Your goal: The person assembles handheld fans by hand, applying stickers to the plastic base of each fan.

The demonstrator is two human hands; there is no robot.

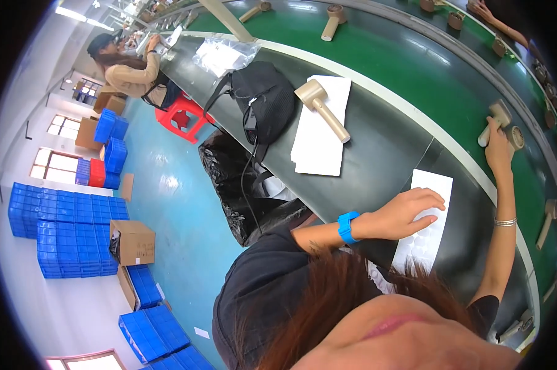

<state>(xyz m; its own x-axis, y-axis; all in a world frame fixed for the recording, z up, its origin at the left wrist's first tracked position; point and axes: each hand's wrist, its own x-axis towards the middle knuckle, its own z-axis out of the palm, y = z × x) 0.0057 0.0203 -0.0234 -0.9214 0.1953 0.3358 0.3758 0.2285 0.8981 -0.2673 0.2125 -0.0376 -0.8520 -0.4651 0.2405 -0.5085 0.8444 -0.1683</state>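
Our right hand (497,145) reaches out to the green moving belt (426,74) and wraps its fingers round the handle of a beige hammer-shaped plastic tool (499,117). We think the tool is light, hard and smooth, so it could slip; the long handle looks like the best place to hold it, just under its fat head. Our left hand (408,213) lies with fingers spread on a white sheet of round stickers (429,237), on the dark table edge (377,160) near us. The sheet looks thin and bendy, so we should press it flat.

Another beige hammer-shaped tool (321,108) rests on a stack of white sheets (318,142). Beside it sits a black bag (266,98). More tools ride along the belt, and these may bump our hand. A person on a red stool (179,114) works farther down.
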